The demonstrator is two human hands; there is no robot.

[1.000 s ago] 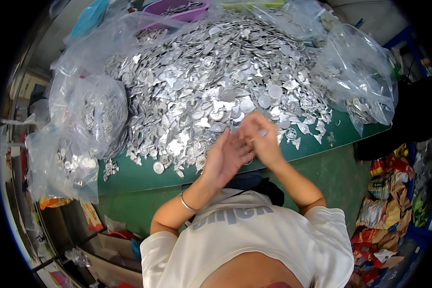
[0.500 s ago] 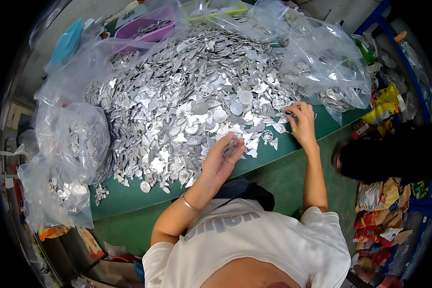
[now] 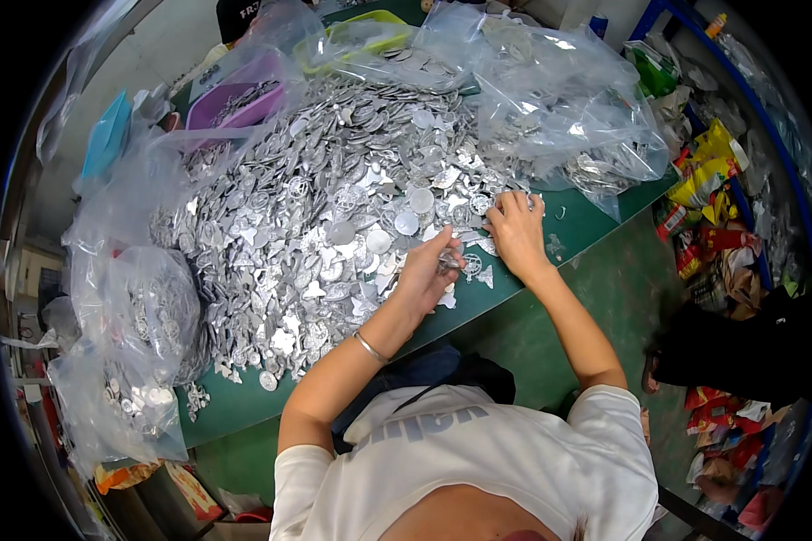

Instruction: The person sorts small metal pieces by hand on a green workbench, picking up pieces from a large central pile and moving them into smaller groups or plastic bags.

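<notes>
A broad heap of small silver metal charms [image 3: 334,189], some round, some butterfly-shaped, covers much of the green table [image 3: 586,212]. At the heap's near right edge, my left hand [image 3: 421,278] is curled palm inward, with silver charms showing between thumb and fingers. Just right of it, my right hand [image 3: 517,236] faces back-up, its fingers bent down onto the heap's right edge. Whatever those fingertips grip is hidden beneath them. A round openwork charm [image 3: 471,265] and a butterfly charm [image 3: 486,276] lie between the two hands.
Clear plastic bags of metal pieces lie at the left [image 3: 158,307] and back right [image 3: 573,108]. Behind the heap are a purple basin [image 3: 235,104] and a yellow-green basin [image 3: 356,36]. A blue shelf frame [image 3: 758,81] and colourful packets [image 3: 713,167] line the right side.
My right hand has moved left and turned its back upward, coming nearer my left hand. Charms now show in my left hand's curled fingers. The whole view has shifted slightly.
</notes>
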